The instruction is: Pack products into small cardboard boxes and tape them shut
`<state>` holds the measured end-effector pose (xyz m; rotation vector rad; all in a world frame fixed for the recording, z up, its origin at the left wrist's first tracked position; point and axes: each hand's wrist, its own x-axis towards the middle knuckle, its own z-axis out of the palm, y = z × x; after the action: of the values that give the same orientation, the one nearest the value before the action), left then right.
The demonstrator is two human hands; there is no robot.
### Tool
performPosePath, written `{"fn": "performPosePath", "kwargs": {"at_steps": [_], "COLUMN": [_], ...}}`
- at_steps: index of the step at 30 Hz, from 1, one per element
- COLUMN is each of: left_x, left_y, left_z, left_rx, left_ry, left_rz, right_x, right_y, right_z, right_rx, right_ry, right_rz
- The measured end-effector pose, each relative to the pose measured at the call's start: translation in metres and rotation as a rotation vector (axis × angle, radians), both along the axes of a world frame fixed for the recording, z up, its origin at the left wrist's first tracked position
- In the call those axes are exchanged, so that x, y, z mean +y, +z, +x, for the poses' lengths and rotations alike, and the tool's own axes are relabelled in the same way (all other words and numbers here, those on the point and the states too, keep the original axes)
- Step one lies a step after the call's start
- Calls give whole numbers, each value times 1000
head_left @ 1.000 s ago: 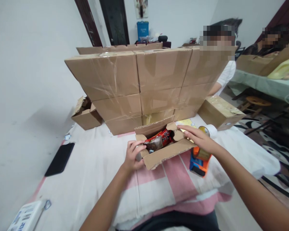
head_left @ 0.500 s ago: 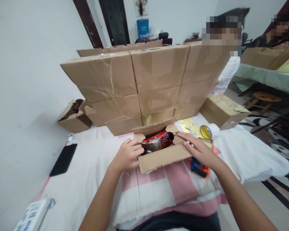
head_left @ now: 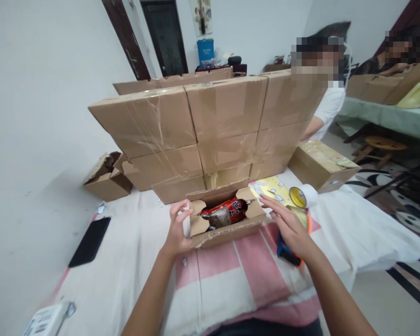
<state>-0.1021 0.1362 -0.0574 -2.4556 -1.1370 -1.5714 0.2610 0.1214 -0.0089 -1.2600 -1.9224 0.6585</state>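
Note:
An open cardboard box stands in front of me with its flaps spread. Inside it lies a red and dark printed packet. My left hand is at the box's left end, thumb and fingers apart, holding nothing. At the right end my right hand has its fingers stretched out beside the flap and grips nothing. Below my right hand, partly hidden by it, is a blue and orange tape dispenser.
Stacked taped boxes form a wall behind the open box. A tape roll and a closed box are at the right. A black tablet-like object lies left. A person in a white shirt is behind the stack.
Both hands have moved slightly outward from the box. The front flap, which lay outward, now hangs down or stands upright, and the side flaps show more. The camera view has tilted up a little.

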Motion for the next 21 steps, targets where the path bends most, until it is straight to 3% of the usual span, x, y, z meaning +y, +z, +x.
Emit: {"fn": "performPosePath", "kwargs": {"at_steps": [5, 8, 10, 13, 16, 18, 21], "left_x": [8, 9, 7, 1, -7, -13, -17], "left_y": [-12, -16, -12, 3, 25, 37, 36], "left_z": [9, 20, 24, 23, 25, 33, 51], "left_rx": [-273, -481, -478, -230, 125, 380, 630], "left_ry": [-159, -160, -117, -20, 132, 155, 122], "left_rz": [-294, -362, -371, -311, -145, -90, -79], "right_x": [-13, -9, -2, 9, 15, 12, 2], "right_y": [-5, -9, -12, -18, -22, -20, -17], "right_z": [-16, -39, -54, -68, -74, -73, -62], "right_rx": [69, 212, 295, 344, 356, 340, 303], "right_ry": [39, -138, -270, -375, -421, -420, -419], "right_rz": [-7, -26, -38, -21, 30, 64, 124]}}
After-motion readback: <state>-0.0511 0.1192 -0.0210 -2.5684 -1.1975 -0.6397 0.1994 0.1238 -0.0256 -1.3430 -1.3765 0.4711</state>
